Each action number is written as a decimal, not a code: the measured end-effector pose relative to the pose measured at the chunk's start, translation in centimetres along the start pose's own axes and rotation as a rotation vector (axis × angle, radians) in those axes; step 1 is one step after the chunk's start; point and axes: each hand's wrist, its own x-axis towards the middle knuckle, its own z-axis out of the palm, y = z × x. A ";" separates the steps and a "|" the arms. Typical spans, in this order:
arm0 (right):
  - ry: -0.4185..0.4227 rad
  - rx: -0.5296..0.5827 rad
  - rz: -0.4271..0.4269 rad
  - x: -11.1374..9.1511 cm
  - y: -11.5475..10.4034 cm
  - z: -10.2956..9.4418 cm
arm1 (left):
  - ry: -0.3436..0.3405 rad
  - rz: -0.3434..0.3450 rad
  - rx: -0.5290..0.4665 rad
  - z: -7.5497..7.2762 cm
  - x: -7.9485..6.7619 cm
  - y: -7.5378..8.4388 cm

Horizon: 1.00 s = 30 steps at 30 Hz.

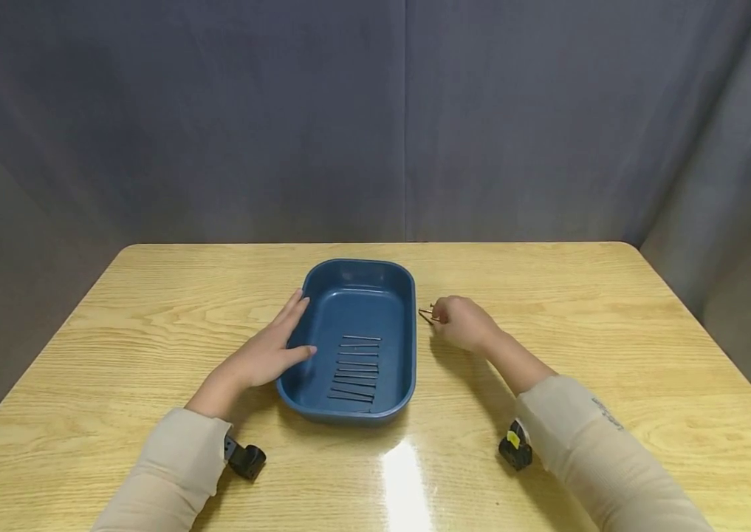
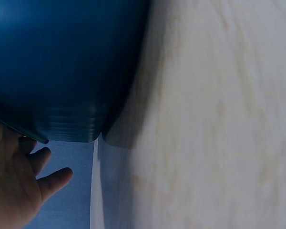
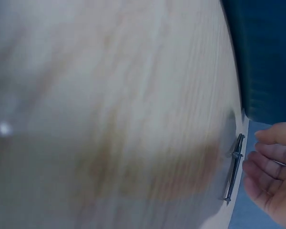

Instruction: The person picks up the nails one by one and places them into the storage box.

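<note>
A blue rectangular tray [image 1: 365,304] stands on the table, with several thin nails [image 1: 358,370] lying roughly parallel on its floor toward the near end. Along the tray's left rim rests my left hand [image 1: 267,353], fingers spread and thumb over the inside. The left wrist view shows that hand [image 2: 14,179] beside the tray's outer wall. My right hand [image 1: 461,322] is low over the table just right of the tray, beside a few nails [image 1: 426,312]. In the right wrist view these nails [image 3: 234,168] lie on the tabletop, and the loosely bent fingers are apart from them.
The light wood table [image 1: 149,325] extends around the tray on all sides. A grey curtain [image 1: 282,133] hangs behind it and at both sides. Black wrist cameras [image 1: 247,461] sit below both sleeves, close to the tabletop.
</note>
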 end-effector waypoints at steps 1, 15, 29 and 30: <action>-0.002 -0.019 0.000 0.1 0.1 0.0 | -0.001 -0.003 -0.001 0.0 0.0 0.0; -0.075 -0.170 0.057 1.2 -0.5 0.6 | 0.000 0.002 0.009 -0.1 0.0 -0.1; -0.091 -0.228 0.098 1.5 -1.1 1.0 | -0.001 -0.005 0.007 -0.1 0.0 -0.2; -0.091 -0.234 0.101 1.5 -1.1 1.0 | -0.001 -0.006 0.010 -0.1 0.0 -0.2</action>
